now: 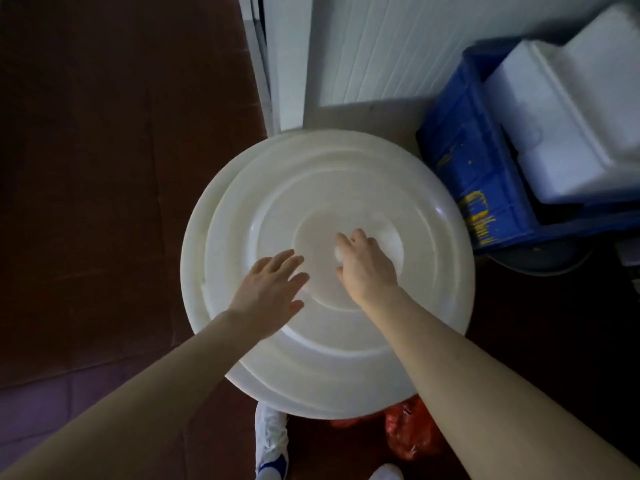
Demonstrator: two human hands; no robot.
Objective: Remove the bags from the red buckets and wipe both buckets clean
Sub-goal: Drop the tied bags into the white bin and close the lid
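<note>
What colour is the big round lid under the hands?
White. The round lid shows best in the head view.

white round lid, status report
Left hand flat on big white round plastic lid. Right hand grips its centre. Crumpled red plastic bag below near edge, buckets unseen.

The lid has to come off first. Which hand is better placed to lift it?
Right. The right hand curls round the knob at the middle of the white lid; the left hand is flat, fingers straight, beside it.
</note>
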